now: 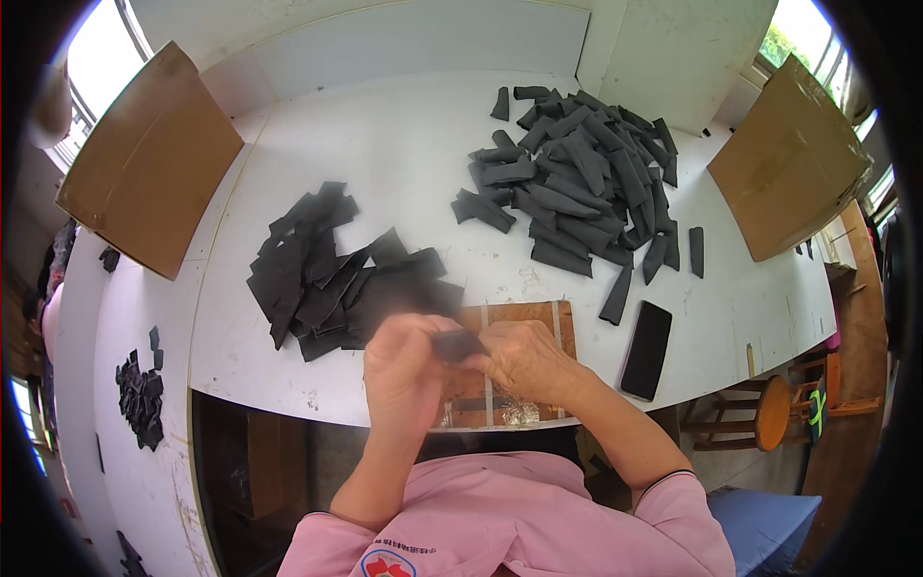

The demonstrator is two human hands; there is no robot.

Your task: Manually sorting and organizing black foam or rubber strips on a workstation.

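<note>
Left hand (404, 370) and right hand (524, 361): fingers of both clenched on small black fabric piece (456, 344) over wooden board (524, 317). Flat black pieces pile (327, 274) at 10 o'clock, rolled pieces pile (577, 183) at 1 o'clock on white worktop (385, 144).

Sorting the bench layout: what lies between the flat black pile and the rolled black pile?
Head view: bare white table separates the flat pieces pile from the rolled pieces pile.
</note>
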